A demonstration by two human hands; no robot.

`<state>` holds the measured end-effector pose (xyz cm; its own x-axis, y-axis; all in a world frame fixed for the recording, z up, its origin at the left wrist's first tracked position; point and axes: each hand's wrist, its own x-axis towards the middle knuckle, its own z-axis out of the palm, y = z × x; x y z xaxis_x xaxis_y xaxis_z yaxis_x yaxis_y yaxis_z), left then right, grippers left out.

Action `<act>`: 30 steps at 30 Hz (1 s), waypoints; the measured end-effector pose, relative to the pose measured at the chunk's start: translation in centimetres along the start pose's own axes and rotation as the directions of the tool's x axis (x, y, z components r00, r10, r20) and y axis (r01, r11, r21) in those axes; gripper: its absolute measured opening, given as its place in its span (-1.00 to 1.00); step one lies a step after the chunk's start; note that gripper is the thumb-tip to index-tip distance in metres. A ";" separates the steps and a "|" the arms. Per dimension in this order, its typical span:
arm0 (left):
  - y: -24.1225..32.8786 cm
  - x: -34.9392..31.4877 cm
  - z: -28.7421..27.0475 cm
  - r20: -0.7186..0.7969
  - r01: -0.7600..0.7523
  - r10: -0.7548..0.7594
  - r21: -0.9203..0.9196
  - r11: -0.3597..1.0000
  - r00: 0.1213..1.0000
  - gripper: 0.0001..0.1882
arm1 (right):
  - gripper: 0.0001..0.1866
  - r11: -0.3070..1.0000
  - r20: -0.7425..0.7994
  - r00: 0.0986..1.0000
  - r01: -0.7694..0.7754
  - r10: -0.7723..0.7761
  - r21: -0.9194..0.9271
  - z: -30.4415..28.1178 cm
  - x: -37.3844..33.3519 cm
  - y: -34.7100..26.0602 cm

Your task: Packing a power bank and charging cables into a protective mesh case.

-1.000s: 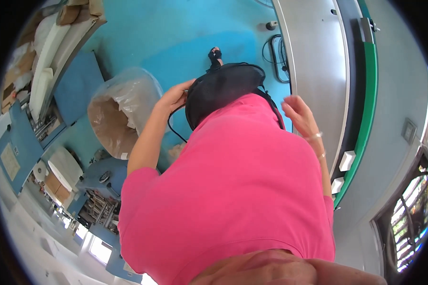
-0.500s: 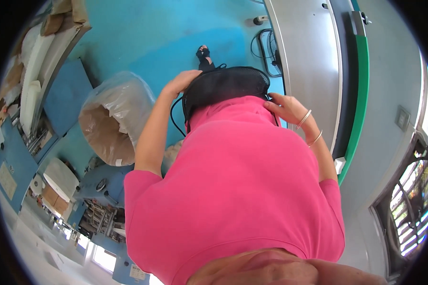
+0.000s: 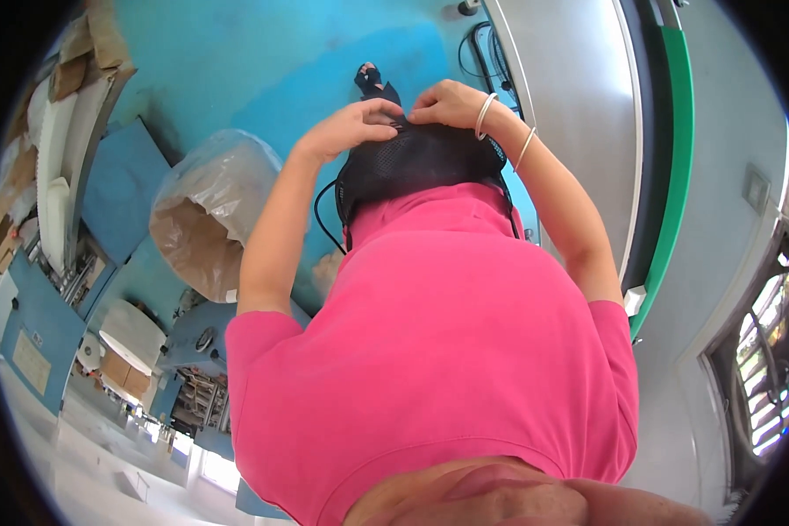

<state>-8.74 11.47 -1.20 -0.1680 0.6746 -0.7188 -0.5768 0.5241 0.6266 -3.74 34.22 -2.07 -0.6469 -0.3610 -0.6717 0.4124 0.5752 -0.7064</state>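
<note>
A black mesh bag [image 3: 425,162] with black cord at its sides lies against the front of my pink shirt, at waist height. Both my hands meet at its far edge. My left hand [image 3: 351,130] has its thumb and fingers closed around that edge, left of the middle. Just beside it, my right hand [image 3: 451,105], with two bangles at the wrist, pinches at the same edge. What sits between the right fingertips is too small to make out. Past the bag, my foot in a black sandal [image 3: 370,77] shows on the blue floor.
On the left stands a large clear plastic bag [image 3: 228,180] around a brown liner. A long metal-topped table [image 3: 570,114] with a green edge strip [image 3: 675,149] runs along my right. A black-framed fan [image 3: 491,53] is partly hidden beside it. Blue machines [image 3: 123,180] fill the left.
My right hand has left the bag's right side and come to the middle of its far edge. The left hand has slid right along the edge toward it.
</note>
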 end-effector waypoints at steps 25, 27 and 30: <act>-2.5 0.5 0.3 -0.071 -0.205 0.195 -0.193 0.959 0.978 -0.87 | -0.66 0.895 0.006 1.000 0.019 -0.024 0.445 1.1 -1.2 0.7; -2.5 -0.1 0.4 -0.079 -0.227 0.220 -0.094 0.969 0.972 -0.84 | -0.68 0.967 0.033 0.996 0.076 -0.087 0.242 1.5 -1.2 -0.2; -3.1 0.9 0.4 -0.079 -0.245 0.262 0.176 0.953 0.962 -0.79 | -0.63 0.997 0.117 0.991 0.068 -0.072 0.038 1.2 -1.3 -1.5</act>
<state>-6.81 10.69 -3.68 -0.3756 0.7452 -0.5510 -0.3677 0.4259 0.8267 -2.78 32.96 -0.40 -0.5958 -0.4847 -0.6404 0.3911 0.5213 -0.7585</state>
